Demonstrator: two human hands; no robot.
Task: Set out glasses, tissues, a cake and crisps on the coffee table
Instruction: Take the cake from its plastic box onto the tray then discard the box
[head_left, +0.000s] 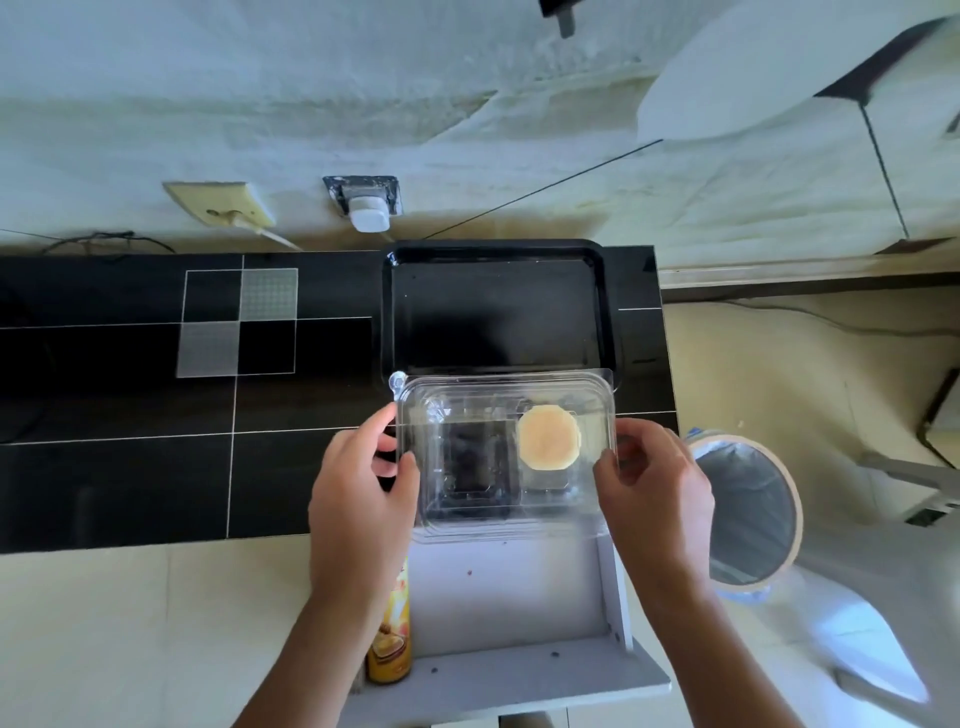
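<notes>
Hands, my left hand and right hand, pinch the cake box; next, set it on the tray at twelve o'clock.

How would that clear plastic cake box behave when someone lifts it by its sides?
The clear plastic box looks thin, so it would probably flex under the left hand and right hand gripping its sides. It probably weighs little: only one small round cake shows inside. That cake sits to one side, so it may slide if the box tilts.
</notes>
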